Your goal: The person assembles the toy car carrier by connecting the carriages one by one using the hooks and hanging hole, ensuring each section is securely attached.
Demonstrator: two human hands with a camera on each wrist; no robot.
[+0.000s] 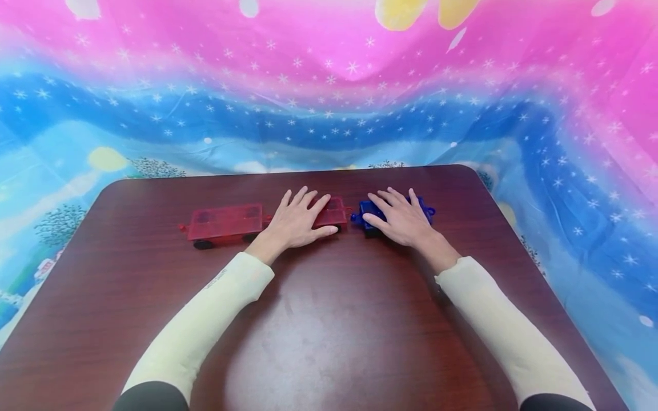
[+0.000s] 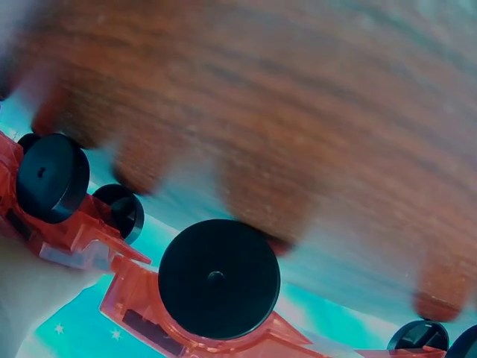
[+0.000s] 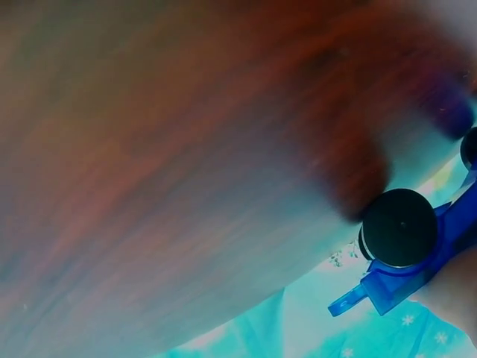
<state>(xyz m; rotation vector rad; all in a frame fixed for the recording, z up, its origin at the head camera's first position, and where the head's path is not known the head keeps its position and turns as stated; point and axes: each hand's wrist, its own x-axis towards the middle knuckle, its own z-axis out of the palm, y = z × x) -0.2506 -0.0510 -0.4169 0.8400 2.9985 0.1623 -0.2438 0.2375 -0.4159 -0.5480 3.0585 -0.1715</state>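
Two red see-through toy car bases with black wheels stand end to end on the table. My left hand (image 1: 295,222) rests over the right-hand red car base (image 1: 335,211), fingers spread across its top and thumb along the near side. The other red car base (image 1: 226,221) sits to the left, its right end beside the hand. On a blue car base (image 1: 368,210) with a hook at each end lies my right hand (image 1: 403,220), fingers spread. A short gap parts the blue hook from the red one. The right wrist view shows a black wheel (image 3: 400,227) under the blue body.
The brown wooden table (image 1: 329,319) has rounded far corners, and the car bases stand in a row near its far edge. Behind it hangs a pink and blue cloth (image 1: 288,108) with snowflakes. Both forearms wear pale sleeves (image 1: 205,319).
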